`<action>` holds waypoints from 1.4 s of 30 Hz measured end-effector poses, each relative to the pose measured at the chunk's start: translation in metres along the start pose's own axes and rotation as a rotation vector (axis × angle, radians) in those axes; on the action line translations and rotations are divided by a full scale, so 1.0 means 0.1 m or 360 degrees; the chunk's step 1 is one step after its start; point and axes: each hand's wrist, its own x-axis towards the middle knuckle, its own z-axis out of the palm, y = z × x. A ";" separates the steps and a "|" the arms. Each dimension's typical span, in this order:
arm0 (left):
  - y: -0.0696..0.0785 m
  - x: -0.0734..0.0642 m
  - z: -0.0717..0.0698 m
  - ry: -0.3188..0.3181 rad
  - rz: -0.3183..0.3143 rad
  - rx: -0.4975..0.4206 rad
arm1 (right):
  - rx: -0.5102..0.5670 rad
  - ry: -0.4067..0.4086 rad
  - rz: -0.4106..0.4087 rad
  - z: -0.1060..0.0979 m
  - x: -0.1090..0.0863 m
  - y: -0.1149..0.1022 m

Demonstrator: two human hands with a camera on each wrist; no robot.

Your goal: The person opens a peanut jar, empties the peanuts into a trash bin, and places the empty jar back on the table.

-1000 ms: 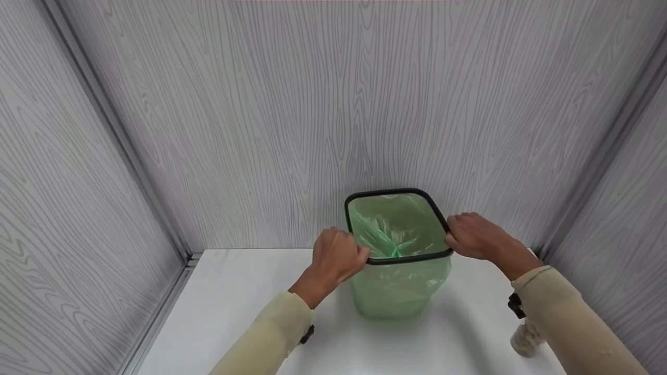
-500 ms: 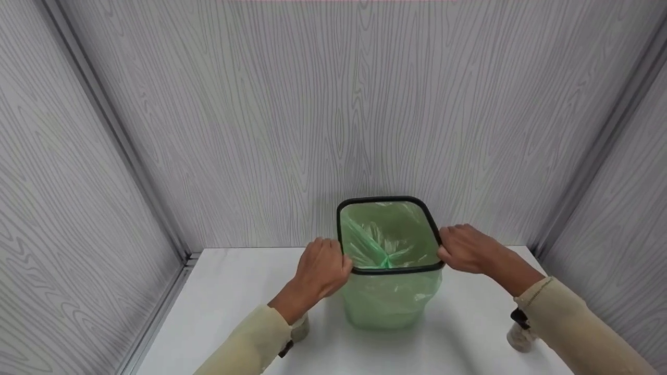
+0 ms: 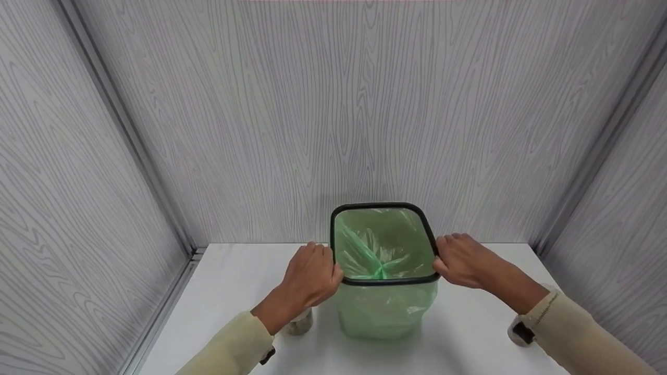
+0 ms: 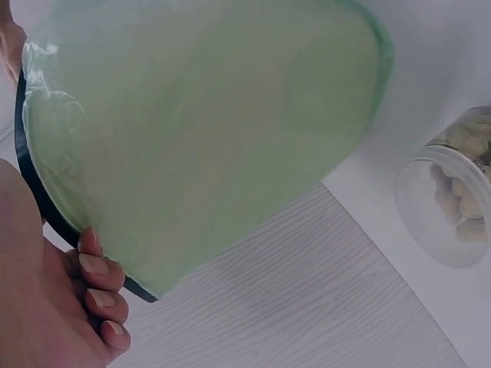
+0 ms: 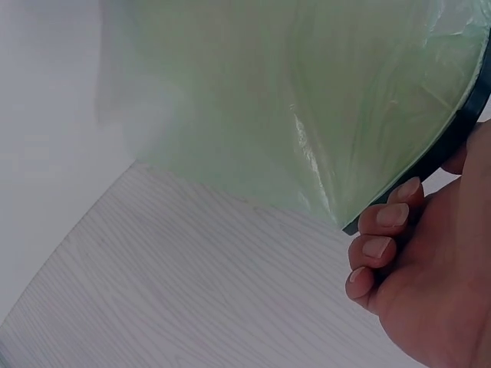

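Note:
A trash bin (image 3: 383, 312) wrapped in a thin green plastic bag is in front of me, its mouth facing up and toward me. A black rim ring (image 3: 385, 282) runs around the mouth over the bag, and gathered green film (image 3: 379, 268) shows inside. My left hand (image 3: 311, 273) grips the ring's left side, fingers curled under it in the left wrist view. On the opposite side my right hand (image 3: 464, 260) holds the ring, and its fingertips (image 5: 393, 215) show below the ring in the right wrist view. Whether the bin's base touches the table cannot be told.
A clear jar (image 3: 299, 324) of brownish, nut-like pieces stands on the white table (image 3: 234, 281) beside my left forearm. Another jar (image 3: 516, 333) is partly hidden behind my right wrist. Grey wood-grain panels (image 3: 333, 104) enclose the table at the back and sides.
Both hands and the bin have shifted toward me and slightly left in the head view. The grip on the ring stays the same. The left jar has come into sight from behind my forearm.

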 end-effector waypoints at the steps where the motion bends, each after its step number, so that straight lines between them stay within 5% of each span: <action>1: -0.01 -0.02 -0.01 -0.0001 0.0004 0.0005 | -0.0001 0.0007 -0.0006 0.00 -0.01 -0.02; 11: -0.06 -0.24 -0.12 0.0152 0.0156 0.0156 | -0.0078 0.0094 -0.0059 -0.01 -0.19 -0.24; 31: 0.05 -0.55 -0.23 0.0031 0.0117 0.0034 | 0.0110 -0.0080 0.0079 -0.10 -0.51 -0.52; 42: 0.15 -0.64 -0.28 -0.0007 0.0122 -0.0042 | 0.0095 -0.0118 0.0046 -0.15 -0.66 -0.56</action>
